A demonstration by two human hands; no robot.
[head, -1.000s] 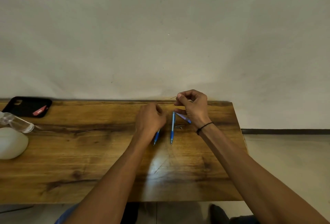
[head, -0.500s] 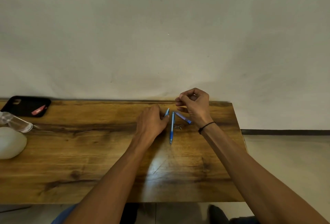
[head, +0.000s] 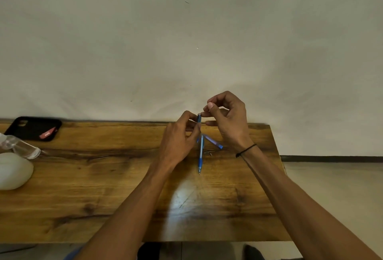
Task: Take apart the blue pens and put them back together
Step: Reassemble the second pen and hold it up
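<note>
A plain indoor room, likely a home or small office, is suggested; a wooden table (head: 83,187) is set against a bare pale wall (head: 186,42); a phone (head: 33,128) is laid there.

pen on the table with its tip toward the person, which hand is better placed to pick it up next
Probably the left. The left hand sits just beside that pen, though it grips a blue pen piece. The right hand is raised farther back, pinching at that piece's top.

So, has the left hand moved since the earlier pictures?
Yes. The left hand has lifted off the wooden table toward the wall side, raising a blue pen part up to the right hand.
</note>
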